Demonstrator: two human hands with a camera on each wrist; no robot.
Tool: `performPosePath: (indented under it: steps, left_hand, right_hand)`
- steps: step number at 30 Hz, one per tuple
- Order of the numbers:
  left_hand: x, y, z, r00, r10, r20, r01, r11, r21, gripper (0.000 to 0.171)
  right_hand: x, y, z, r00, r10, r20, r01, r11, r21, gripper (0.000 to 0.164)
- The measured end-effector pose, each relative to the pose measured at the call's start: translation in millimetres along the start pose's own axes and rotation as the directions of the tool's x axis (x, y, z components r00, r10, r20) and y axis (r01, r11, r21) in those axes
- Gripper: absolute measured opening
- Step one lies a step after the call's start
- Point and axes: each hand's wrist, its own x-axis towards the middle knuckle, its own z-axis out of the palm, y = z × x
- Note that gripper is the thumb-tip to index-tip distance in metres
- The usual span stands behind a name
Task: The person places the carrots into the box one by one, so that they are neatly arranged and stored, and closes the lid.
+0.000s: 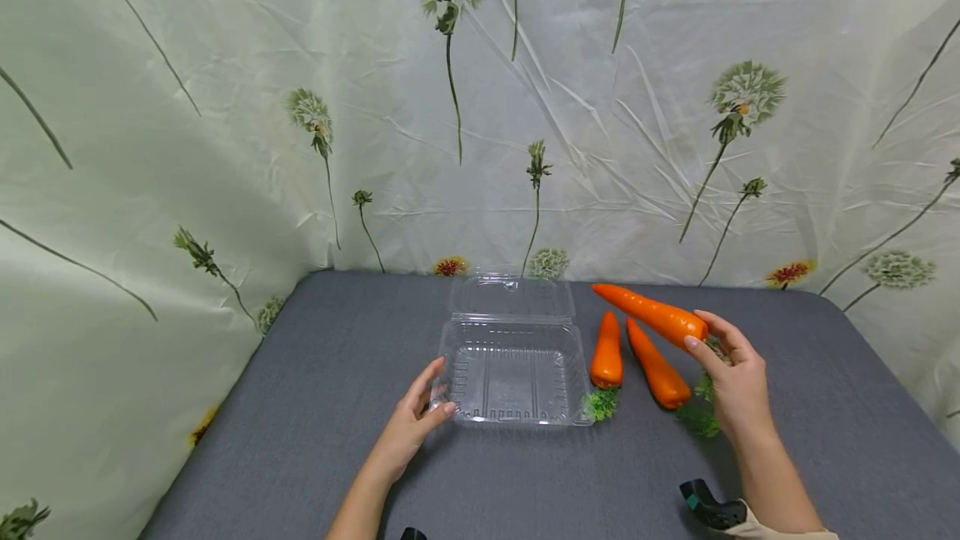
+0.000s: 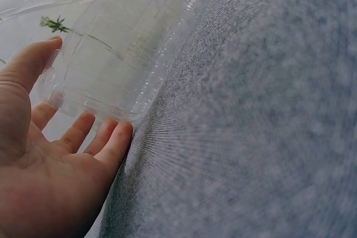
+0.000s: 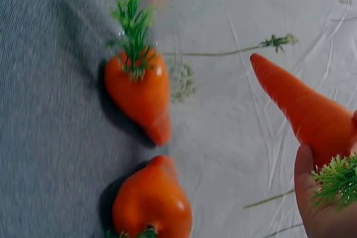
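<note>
Above the desk, right of the clear box, one carrot slanted with its tip to the left and away; the right hand gripped its thick end, and the left hand (fingers spread) touched the box's left side.

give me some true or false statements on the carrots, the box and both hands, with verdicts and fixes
1. The right hand holds a carrot. True.
2. The lid of the box is shut. False: it is open, folded back at the far side.
3. The left hand is at the left side of the box. True.
4. Two carrots lie inside the box. False: they lie on the table, to the right of the box.
5. The tip of the held carrot points away from the right hand. True.
</note>
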Motion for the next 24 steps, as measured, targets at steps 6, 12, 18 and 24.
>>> performPosePath:
  steps: [6,12,18,24]
  left_hand:
    - [-0.1,1.2,0.9,1.0,-0.011,-0.016,0.011,1.0,-0.005,0.066]
    - [-1.1,4.5,2.0,1.0,-0.015,-0.013,0.015,1.0,-0.012,0.067]
    - [0.0,0.8,1.4,1.0,-0.023,-0.02,0.023,1.0,-0.018,0.068]
    - [0.2,1.3,1.5,1.0,-0.016,-0.024,0.015,1.0,-0.022,0.068]
  right_hand:
    - [-6.8,-15.9,23.1,0.996,-0.026,0.082,0.025,1.0,0.005,0.045]
    - [-30.6,-83.1,67.1,0.986,0.06,0.156,-0.062,0.998,0.011,0.041]
    - [-35.1,-88.5,88.1,0.983,0.089,0.16,-0.083,0.996,-0.042,0.039]
    - [-35.6,-85.7,104.2,0.976,0.107,0.188,-0.11,0.994,0.008,0.039]
